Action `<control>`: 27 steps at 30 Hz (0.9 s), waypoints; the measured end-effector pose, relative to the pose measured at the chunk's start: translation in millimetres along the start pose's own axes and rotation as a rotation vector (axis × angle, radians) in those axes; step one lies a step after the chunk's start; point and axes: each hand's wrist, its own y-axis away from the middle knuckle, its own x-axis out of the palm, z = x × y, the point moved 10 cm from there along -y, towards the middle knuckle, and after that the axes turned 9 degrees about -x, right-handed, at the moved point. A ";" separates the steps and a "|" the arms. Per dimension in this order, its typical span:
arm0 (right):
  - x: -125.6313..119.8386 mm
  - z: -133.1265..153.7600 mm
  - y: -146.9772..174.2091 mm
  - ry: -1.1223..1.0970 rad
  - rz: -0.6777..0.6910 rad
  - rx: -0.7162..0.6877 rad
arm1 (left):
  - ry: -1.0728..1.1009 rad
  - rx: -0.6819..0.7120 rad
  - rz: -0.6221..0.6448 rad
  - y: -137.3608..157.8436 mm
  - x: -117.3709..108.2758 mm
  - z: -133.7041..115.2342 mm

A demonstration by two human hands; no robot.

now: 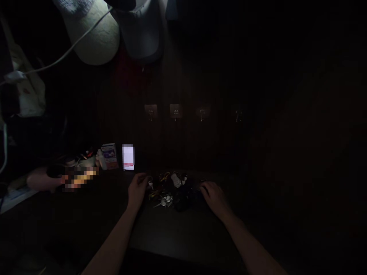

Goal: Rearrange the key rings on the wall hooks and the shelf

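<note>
Dim dark tabletop (183,233), lower centre — your left hand (137,191) pinches one key off the key pile (172,191), right hand (213,194) spread beside it — sorting looks underway; next needs careful untangling.

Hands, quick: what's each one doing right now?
Left hand: at the left edge of the key pile; grip cannot be told in the dark.
Right hand: resting at the pile's right edge, grip unclear.

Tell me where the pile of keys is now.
In the head view, the pile of keys lies low at centre, between the left hand and right hand.
</note>
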 end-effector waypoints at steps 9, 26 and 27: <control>0.5 3.6 -1.2 0.043 -0.007 -0.031 | -0.011 0.000 -0.065 0.9 -9.3 -5.2; -21.5 63.2 2.3 -0.108 -0.187 -0.280 | 0.118 -0.126 0.331 49.8 119.6 -16.8; -20.3 62.1 2.9 -0.123 -0.195 -0.277 | 0.151 -0.115 0.333 53.2 127.2 -17.2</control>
